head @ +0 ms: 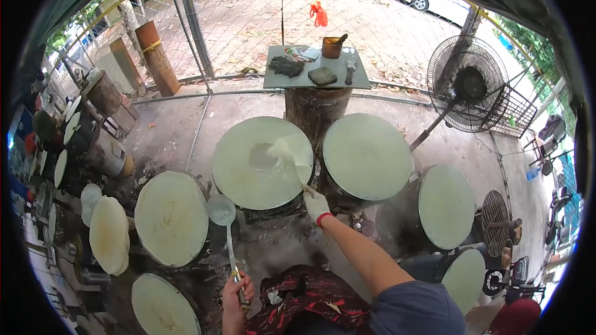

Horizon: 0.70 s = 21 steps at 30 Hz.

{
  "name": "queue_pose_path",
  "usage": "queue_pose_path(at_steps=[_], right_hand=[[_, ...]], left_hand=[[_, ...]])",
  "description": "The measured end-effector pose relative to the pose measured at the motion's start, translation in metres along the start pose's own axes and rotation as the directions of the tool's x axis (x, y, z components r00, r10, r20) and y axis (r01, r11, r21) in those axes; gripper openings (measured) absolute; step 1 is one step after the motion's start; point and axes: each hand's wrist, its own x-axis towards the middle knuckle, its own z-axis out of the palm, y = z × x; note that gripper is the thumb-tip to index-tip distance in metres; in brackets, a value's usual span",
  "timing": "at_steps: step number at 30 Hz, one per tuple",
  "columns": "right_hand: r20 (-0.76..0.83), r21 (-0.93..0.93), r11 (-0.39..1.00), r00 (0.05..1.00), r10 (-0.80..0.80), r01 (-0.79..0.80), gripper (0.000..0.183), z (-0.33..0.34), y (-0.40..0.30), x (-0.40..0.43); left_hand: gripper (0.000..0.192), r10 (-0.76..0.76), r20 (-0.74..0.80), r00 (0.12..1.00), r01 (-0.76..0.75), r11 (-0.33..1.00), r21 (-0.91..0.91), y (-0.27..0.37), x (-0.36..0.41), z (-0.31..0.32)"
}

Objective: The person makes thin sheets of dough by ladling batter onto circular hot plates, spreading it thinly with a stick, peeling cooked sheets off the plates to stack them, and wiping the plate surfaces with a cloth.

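Note:
My left hand [238, 292] grips the handle of a long metal ladle [221, 210], its round bowl held up left of the middle griddle. My right hand [316, 204], in a white glove with a red cuff, holds the handle of a pale spreading tool [285, 151]. The tool's blurred head lies over wet batter on the round griddle [237, 172] in front of me, near a grey patch. Another batter-coated griddle [368, 156] stands close on the right. Left of the ladle is a griddle with a lightly browned flatbread [172, 218].
Stacked flatbreads [109, 235] lie far left. More coated griddles stand at lower left [164, 309] and at right [446, 207]. Beyond the griddles, a board [321, 84] on a drum holds a rusty can [332, 48]. A large fan [469, 83] stands right, before a wire fence.

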Motion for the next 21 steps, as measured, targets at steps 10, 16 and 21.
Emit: queue_pose_path(at_steps=[10,16,21], right_hand=[[0.196,-0.398,0.897,0.973,-0.121,0.192,0.041,-0.020,-0.013,0.046],[0.280,-0.438,0.849,0.942,-0.185,0.297,0.043,-0.033,-0.068,0.097],[0.564,-0.280,0.867,0.801,-0.198,0.411,0.040,-0.035,-0.041,0.073]], left_hand=[[0.015,-0.047,-0.038,0.998,0.049,0.998,0.040,-0.021,0.017,0.026],[0.009,-0.102,-0.093,0.990,0.106,0.994,0.031,-0.038,0.022,0.042],[0.007,-0.122,-0.125,0.985,0.120,0.992,-0.026,-0.049,0.026,0.038]])
